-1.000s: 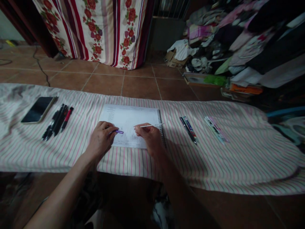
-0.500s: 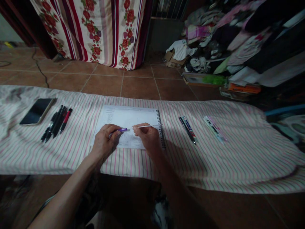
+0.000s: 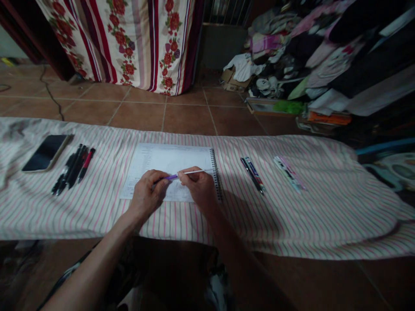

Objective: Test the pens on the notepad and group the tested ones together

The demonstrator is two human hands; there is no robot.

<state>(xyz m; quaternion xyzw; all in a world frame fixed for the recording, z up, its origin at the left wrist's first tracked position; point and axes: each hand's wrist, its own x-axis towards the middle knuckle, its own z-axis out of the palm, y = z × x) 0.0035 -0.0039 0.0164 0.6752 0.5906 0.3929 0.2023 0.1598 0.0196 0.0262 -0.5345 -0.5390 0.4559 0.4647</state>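
Observation:
A spiral notebook (image 3: 168,162) lies open on a striped cloth (image 3: 292,211) spread over the floor. My left hand (image 3: 147,196) is closed on a small purple pen cap (image 3: 170,177), its tip pointing right. My right hand (image 3: 199,188) pinches a thin white pen (image 3: 194,172) that points right towards the spiral binding. The purple cap's tip nearly meets the white pen's near end over the page. Both hands rest on the lower part of the notebook.
A dark phone (image 3: 45,152) and several black and red pens (image 3: 73,167) lie on the cloth at left. Two pens (image 3: 253,173) and a pale pen pack (image 3: 288,172) lie at right. A floral curtain (image 3: 129,39) and piled clothes (image 3: 311,52) stand behind on the tiled floor.
My left hand has carried the purple cap rightwards until it nearly meets the white pen. My right hand has shifted slightly left. The view has drifted a little.

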